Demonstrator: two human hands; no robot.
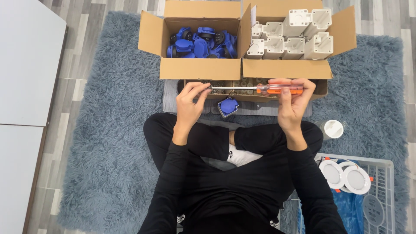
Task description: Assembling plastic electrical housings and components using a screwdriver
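Your screwdriver [260, 89] has a clear orange handle and a silver shaft. The part [228, 106] by your knees is blue with a grey rim. One brown box [199, 68] holds blue parts [201, 43], the other box [286, 68] white ones [290, 34]. You sit on a shaggy grey-blue rug [112, 130], dressed in black with a white sock [242, 157].

One head-worn camera looks steeply down, from close above, over the lap and rug [108, 130].
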